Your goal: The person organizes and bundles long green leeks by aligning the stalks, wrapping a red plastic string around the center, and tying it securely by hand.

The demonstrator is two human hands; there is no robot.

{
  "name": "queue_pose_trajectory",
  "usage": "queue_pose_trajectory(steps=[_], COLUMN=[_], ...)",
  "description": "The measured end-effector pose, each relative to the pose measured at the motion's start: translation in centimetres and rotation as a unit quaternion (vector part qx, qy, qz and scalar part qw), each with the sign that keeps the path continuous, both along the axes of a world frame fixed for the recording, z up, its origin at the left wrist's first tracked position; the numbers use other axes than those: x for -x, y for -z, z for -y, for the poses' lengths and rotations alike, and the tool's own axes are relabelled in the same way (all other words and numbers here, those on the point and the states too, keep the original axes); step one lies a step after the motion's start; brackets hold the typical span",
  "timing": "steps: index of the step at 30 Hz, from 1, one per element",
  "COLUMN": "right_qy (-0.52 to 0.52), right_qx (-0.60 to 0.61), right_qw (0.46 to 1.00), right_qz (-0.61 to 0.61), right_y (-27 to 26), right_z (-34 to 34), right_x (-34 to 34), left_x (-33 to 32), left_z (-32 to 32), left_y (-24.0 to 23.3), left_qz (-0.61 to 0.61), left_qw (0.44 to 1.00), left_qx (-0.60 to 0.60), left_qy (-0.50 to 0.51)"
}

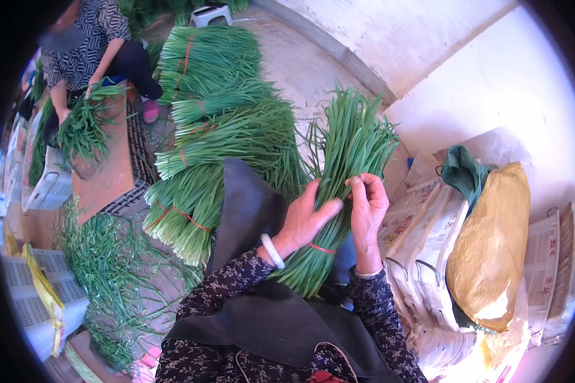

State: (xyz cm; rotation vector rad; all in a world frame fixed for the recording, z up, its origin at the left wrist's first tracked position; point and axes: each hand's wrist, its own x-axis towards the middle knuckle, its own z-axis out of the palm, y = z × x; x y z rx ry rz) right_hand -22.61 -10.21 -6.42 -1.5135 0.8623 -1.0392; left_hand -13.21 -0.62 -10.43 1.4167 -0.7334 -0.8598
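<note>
A large bunch of garlic chives (350,139) leans over my lap, its leafy tips pointing away from me. A red band (322,248) circles its lower part. My left hand (306,213), with a white bangle at the wrist, wraps the bunch from the left, its thumb lying across the front and its fingers partly hidden behind. On the right edge of the leaves, the thumb and fingertips of my right hand (368,203) are pinched together. Whether they hold a single leaf cannot be made out. A dark apron (278,321) covers my lap beneath the bunch.
Several tied bunches (211,143) lie stacked ahead to the left. Loose leaves (110,273) litter the floor. A co-worker (91,52) handles greens at a board (103,167). At my right stand white plastic crates (421,239) and a yellow sack (488,249), near a wall (488,81).
</note>
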Motion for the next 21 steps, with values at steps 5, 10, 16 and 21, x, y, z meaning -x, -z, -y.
queue_pose_trajectory(steps=[5, 10, 16, 21], right_qy=[0.015, -0.091, -0.309, -0.087], right_qx=[0.091, -0.064, -0.392, -0.39], right_qw=[0.994, 0.977, 0.862, 0.857], right_qz=[0.058, 0.181, 0.085, -0.325], right_y=[-1.2, -2.2, -6.8, -1.8], right_z=[-2.2, -4.2, -7.5, -5.4], right_x=[3.2, 5.0, 12.4, 22.6], left_x=[0.9, 2.1, 1.7, 2.4], left_z=[0.4, 1.6, 0.3, 0.7], left_y=[2.6, 1.4, 0.4, 0.9], left_qz=[-0.066, -0.178, -0.13, 0.023], left_qw=[0.996, 0.98, 0.986, 0.994], left_qx=[0.064, 0.078, 0.099, 0.086], left_qy=[0.008, 0.03, 0.02, 0.062])
